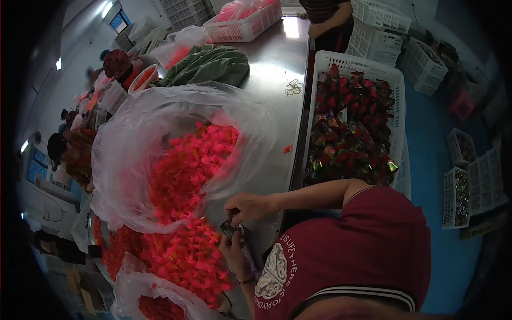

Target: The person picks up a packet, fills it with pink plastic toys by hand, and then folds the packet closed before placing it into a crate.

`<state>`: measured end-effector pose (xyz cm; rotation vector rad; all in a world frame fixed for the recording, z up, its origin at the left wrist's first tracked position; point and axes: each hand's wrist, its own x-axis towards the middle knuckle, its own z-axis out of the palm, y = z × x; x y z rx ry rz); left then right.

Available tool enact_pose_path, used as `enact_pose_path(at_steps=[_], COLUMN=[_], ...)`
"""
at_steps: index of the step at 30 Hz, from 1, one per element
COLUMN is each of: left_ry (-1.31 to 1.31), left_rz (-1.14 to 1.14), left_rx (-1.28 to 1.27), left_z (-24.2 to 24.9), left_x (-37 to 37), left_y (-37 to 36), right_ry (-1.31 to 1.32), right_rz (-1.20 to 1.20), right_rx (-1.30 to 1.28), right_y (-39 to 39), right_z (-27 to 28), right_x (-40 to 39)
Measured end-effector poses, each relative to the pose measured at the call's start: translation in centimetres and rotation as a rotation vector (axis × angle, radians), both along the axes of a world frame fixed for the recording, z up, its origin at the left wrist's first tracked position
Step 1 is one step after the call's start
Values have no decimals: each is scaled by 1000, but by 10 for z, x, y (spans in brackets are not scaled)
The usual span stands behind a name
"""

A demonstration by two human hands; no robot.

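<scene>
Both my hands come together over the metal table, near its edge, close to the pile of red plastic flower pieces (186, 256). Between them is a small dark packet (228, 230) with a shiny surface; its exact kind is hard to make out. My left hand (233, 255), with a bracelet at the wrist, is closed around the packet's lower side. From above, my right hand (246, 207) pinches at the packet's upper end, its fingers bent. A large clear plastic bag (128, 133) lies open beside the hands, holding more red pieces.
A white crate (397, 101) of wrapped red roses stands beside the table. On the metal tabletop (272, 114) lie rubber bands (293, 88) and a green cloth (208, 66). Another crate (240, 29) sits at the far end. Other people are around the table.
</scene>
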<state>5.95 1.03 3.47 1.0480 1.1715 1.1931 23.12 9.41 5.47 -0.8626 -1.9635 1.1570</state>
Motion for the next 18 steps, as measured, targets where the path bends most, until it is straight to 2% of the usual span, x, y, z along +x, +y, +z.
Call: enact_pose_path(at_steps=[7, 9, 10, 12, 14, 16, 17, 18], left_ry=[-5, 8, 10, 17, 71, 40, 12, 49], left_rz=[-39, -34, -23, -5, 42, 62, 55, 61], left_rx=[-21, -16, -8, -12, -99, -62, -21, 18], left_z=[-9, -9, -5, 2, 11, -3, -6, 4], left_x=[-7, -6, -3, 2, 4, -4, -5, -3], left_y=[0, 0, 0, 2, -2, 1, 4, 5], right_ry=[73, -101, -101, -104, 7, 123, 182, 148], right_rz=[-17, 23, 22, 89, 56, -4, -16, -19], right_rx=[-75, 75, 72, -120, -86, -44, -102, -100], right_y=[-1, 0, 0, 1, 3, 3, 3, 2], right_z=[0, 1, 2, 5, 4, 10, 11, 23], right_x=[3, 3, 4, 6, 12, 15, 17, 22])
